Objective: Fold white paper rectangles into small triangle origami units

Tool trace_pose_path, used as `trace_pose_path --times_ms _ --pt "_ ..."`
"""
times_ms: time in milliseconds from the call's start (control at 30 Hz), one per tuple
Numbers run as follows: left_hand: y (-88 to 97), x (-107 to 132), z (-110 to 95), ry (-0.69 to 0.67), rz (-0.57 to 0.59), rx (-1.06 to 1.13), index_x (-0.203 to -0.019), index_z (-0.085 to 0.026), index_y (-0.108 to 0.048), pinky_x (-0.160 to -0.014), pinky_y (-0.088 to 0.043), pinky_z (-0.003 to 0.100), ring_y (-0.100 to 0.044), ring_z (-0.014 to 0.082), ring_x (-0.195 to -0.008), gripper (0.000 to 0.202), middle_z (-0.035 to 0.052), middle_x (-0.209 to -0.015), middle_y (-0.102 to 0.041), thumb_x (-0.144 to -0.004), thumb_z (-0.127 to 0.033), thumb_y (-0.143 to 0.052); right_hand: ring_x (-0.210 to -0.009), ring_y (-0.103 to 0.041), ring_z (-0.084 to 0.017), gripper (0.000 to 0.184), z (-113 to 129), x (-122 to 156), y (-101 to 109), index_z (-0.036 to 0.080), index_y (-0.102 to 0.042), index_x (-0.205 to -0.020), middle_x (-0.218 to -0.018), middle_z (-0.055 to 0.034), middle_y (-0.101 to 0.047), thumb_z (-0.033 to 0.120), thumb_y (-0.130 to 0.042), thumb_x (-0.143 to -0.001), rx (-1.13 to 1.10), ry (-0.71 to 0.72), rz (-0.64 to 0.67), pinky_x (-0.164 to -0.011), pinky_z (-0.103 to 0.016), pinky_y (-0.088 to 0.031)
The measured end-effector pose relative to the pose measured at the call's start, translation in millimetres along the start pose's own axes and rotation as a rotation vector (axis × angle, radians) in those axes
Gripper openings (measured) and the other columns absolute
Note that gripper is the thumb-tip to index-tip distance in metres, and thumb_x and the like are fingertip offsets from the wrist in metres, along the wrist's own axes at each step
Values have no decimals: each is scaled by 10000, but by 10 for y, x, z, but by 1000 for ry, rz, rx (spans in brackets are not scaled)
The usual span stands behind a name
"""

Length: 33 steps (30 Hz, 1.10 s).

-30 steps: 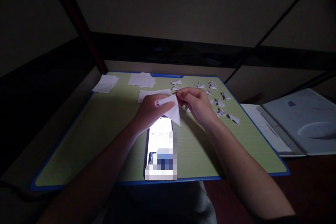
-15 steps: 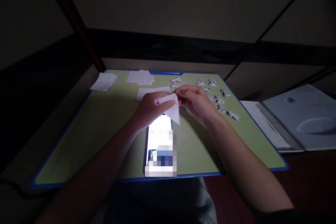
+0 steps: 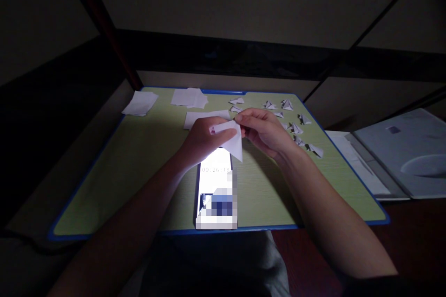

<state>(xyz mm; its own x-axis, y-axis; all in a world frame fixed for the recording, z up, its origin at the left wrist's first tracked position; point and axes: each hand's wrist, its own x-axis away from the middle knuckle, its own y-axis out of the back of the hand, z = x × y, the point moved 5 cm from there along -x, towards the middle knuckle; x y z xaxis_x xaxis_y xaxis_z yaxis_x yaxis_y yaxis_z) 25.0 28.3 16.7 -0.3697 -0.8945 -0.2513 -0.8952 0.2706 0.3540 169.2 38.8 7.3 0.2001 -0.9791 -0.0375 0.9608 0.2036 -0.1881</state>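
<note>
A white sheet of paper (image 3: 236,145), partly folded, is held up between my two hands above the middle of the table. My left hand (image 3: 208,137) is closed on its left part, with the thumb lying across the paper. At the upper right corner, my right hand (image 3: 263,127) pinches the edge between thumb and fingers. Below the paper a lit phone (image 3: 214,181) showing a running timer lies on the table. Right behind my left hand is a flat white sheet (image 3: 195,117). Some fingers of both hands are hidden.
The green table (image 3: 111,171) has a blue rim. Two stacks of paper, a left stack (image 3: 141,103) and a middle stack (image 3: 188,97), lie at the back. Several small folded paper pieces (image 3: 295,128) are spread at the right. An open white box (image 3: 393,158) stands beyond the right edge.
The view has shifted slightly, so the table sits a little higher and further right. Both hands keep their grip on the paper with barely any movement. The timer has advanced.
</note>
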Motion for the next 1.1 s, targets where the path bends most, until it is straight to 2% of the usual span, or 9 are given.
trace_pose_path --times_ms 133,300,500,633,767,933,1100 --pt "-1 3 -7 1 -17 -8 -706 -158 -674 -472 -343 232 -504 104 -526 148 -10 -577 -594 -780 -281 -643 -523 -460 -94 308 6 0 0 206 -654 -604 -548 33 -574 410 -884 -594 36 25 -35 -515 -257 -361" --pt "29 -16 4 -4 -58 -34 -697 -155 -664 -491 -372 235 -539 116 -571 151 5 -612 -624 -777 -279 -636 -551 -472 -101 295 10 3 -8 196 -678 -642 -570 18 -573 438 -845 -665 78 75 -15 -541 -268 -366" --pt "49 -28 41 47 -113 16 -745 -152 -670 -498 -410 230 -570 116 -588 138 19 -687 -669 -753 -289 -658 -524 -444 -95 271 -11 -9 21 184 -685 -641 -542 25 -561 405 -842 -654 157 99 -59 -519 -271 -318" --pt "6 -30 142 145 -98 218 -893 -133 -676 -501 -463 232 -613 133 -610 249 52 -747 -692 -731 -322 -687 -521 -452 -98 250 -3 -14 30 180 -684 -641 -540 21 -567 379 -835 -646 128 102 -101 -512 -269 -320" --pt "-53 -26 202 222 2 352 -967 -113 -662 -557 -521 249 -652 147 -662 340 90 -816 -713 -748 -370 -699 -532 -469 -103 203 17 -13 58 188 -677 -624 -546 21 -576 328 -821 -653 114 136 -160 -533 -274 -352" --pt "-81 -2 160 222 82 320 -921 -115 -676 -572 -527 255 -659 146 -643 308 92 -792 -724 -756 -374 -700 -517 -456 -93 193 17 -7 105 187 -671 -627 -543 27 -567 313 -791 -709 105 191 -226 -531 -270 -345" --pt "-19 -16 151 196 -2 221 -862 -123 -685 -537 -511 263 -651 147 -612 234 87 -771 -729 -742 -323 -690 -536 -473 -102 214 24 -2 73 185 -687 -674 -563 22 -578 361 -798 -724 120 164 -169 -541 -271 -349"
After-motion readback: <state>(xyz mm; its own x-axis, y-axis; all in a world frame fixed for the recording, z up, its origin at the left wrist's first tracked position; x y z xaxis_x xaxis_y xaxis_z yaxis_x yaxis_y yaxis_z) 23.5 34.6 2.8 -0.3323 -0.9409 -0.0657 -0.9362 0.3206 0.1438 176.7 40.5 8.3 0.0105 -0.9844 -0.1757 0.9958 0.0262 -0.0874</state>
